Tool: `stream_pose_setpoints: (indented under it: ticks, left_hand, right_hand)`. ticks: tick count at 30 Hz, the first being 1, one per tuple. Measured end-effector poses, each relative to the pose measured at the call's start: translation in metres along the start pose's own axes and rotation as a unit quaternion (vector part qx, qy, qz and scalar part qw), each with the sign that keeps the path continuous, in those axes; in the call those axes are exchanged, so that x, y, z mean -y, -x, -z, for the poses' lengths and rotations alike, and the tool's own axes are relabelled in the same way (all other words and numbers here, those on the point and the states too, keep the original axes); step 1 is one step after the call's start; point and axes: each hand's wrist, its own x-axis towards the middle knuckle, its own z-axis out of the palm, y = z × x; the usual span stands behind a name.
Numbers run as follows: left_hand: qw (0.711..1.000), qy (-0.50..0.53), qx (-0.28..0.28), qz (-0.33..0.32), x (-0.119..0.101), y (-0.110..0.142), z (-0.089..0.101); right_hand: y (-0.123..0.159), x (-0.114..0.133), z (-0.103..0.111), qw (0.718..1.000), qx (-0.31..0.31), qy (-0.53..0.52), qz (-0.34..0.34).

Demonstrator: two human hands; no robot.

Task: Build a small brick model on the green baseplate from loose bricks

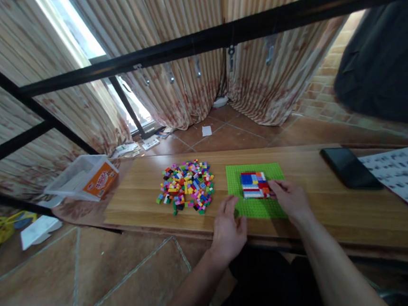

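Observation:
A green studded baseplate (259,209) lies on the wooden board in front of me. On it stands a block of toy bricks (254,185) in blue, white, red, yellow and orange. My right hand (291,198) is at the block's right edge, thumb and fingers pinched together there; whatever sits between the fingertips is hidden. By the lower left corner of the baseplate is my left hand (229,227), its fingers apart and curved, holding nothing. Left of the baseplate spreads a pile of loose toy bricks (187,187) in many colours.
A clear plastic box (81,178) with an orange label stands at the left end. To the right lie a black phone (350,168) and a printed sheet (402,178). A black metal bar (187,42) with hooks crosses above the wooden board (129,197).

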Motion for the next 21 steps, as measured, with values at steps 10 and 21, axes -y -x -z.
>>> stream_pose_setpoints:
  ticks: [10,21]
  left_hand:
    - [0.982,-0.139,-0.121,0.047,0.069,0.002,0.083]
    - [0.985,-0.136,-0.108,0.026,0.076,0.009,0.077]
  right_hand:
    - [-0.008,-0.014,0.004,0.998,0.001,0.06,0.013]
    - [-0.013,-0.026,0.007,0.987,0.009,0.139,0.078]
